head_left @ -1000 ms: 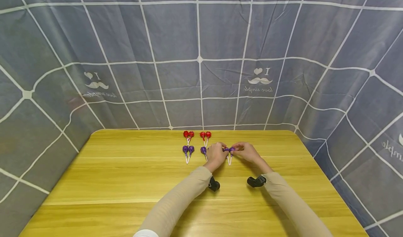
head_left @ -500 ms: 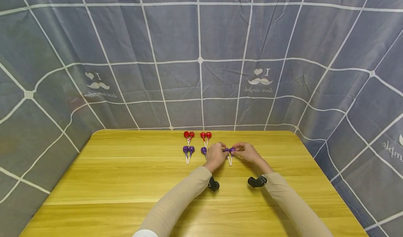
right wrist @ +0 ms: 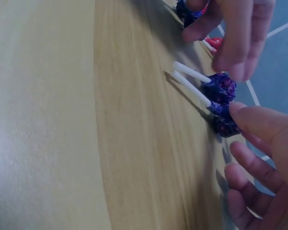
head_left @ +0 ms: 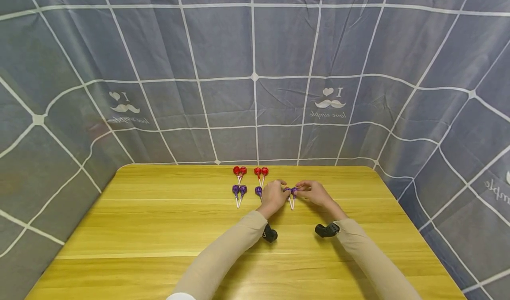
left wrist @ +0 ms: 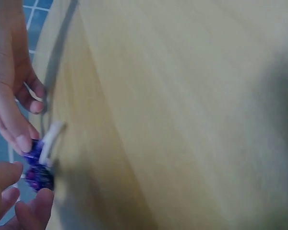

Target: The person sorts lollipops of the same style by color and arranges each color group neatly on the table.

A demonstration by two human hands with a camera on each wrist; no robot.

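Note:
Two purple-wrapped lollipops lie side by side on the wooden table, heads together and white sticks meeting toward the person. My right hand [head_left: 316,194] pinches the head of the right purple lollipop [right wrist: 225,127], its thumb on the wrapper and its other fingers loosely bent. Just left of the pair, my left hand [head_left: 273,197] reaches over with fingertips beside the head of the left purple lollipop [right wrist: 223,86]; its thumb is apart from that head. Whether those fingertips touch the wrapper is hard to tell. Another purple lollipop [head_left: 258,190] is partly hidden by my left hand.
Farther left lies a purple lollipop pair [head_left: 239,189]. Behind it is a red lollipop pair [head_left: 240,171], with a second red pair [head_left: 261,171] to its right near the far edge of the table [head_left: 159,233]. A grey checked curtain [head_left: 223,101] hangs behind.
Both hands stay at the rightmost purple pair with almost no movement. The whole head view has shifted very slightly.

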